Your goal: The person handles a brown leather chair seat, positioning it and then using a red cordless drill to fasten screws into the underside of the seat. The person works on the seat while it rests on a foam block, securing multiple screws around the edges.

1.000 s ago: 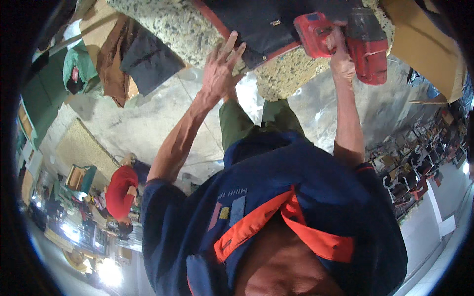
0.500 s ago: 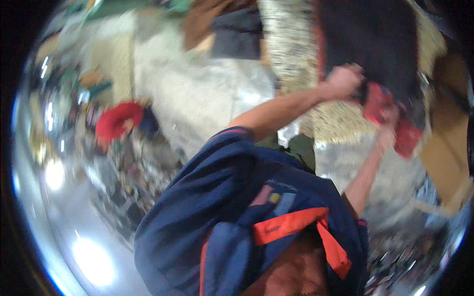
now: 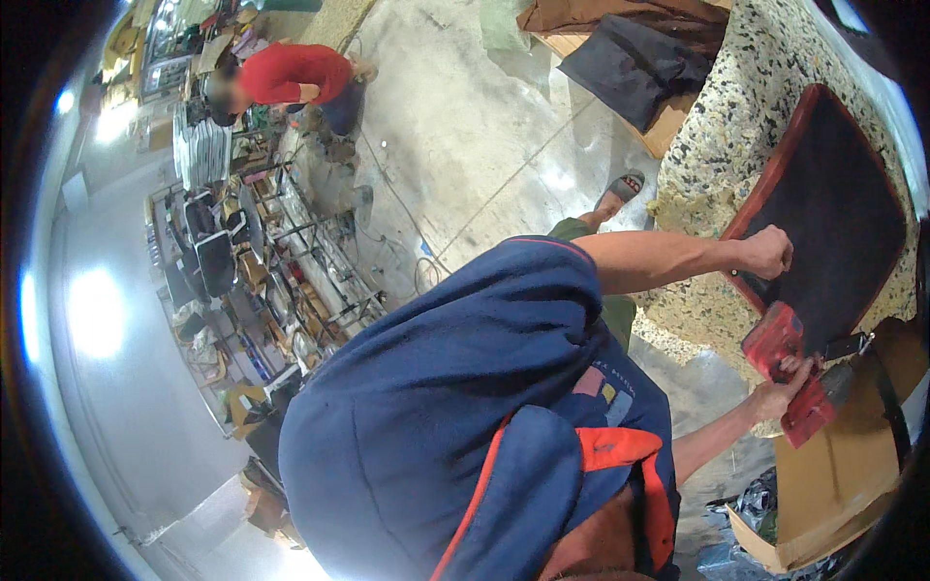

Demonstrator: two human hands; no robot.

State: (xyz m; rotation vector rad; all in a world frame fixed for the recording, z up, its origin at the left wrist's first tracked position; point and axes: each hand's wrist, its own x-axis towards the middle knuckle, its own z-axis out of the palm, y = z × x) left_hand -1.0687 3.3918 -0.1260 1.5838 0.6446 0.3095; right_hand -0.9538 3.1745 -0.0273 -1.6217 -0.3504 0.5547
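My left hand (image 3: 768, 254) is closed in a fist over a dark panel (image 3: 823, 208) with a reddish-brown edge. Whether anything is inside that fist cannot be made out. Near the panel's lower corner, my right hand (image 3: 783, 392) grips a red hand tool (image 3: 773, 339), whose red body shows on both sides of the fingers. The tool's exact kind is unclear. Under the panel lies a thick block of speckled foam (image 3: 765, 92). A small black piece (image 3: 845, 346) with a metal end sits just beyond the tool.
An open cardboard box (image 3: 838, 474) stands at the lower right, near dark plastic bags (image 3: 756, 504). Black cloth (image 3: 635, 68) lies over cardboard at the top. A person in a red shirt (image 3: 300, 73) bends by cluttered racks (image 3: 281, 261) on the left.
My view has swung, so the panel and both hands now appear lower and farther right. My hands are wider apart, with the left hand away from the red tool.
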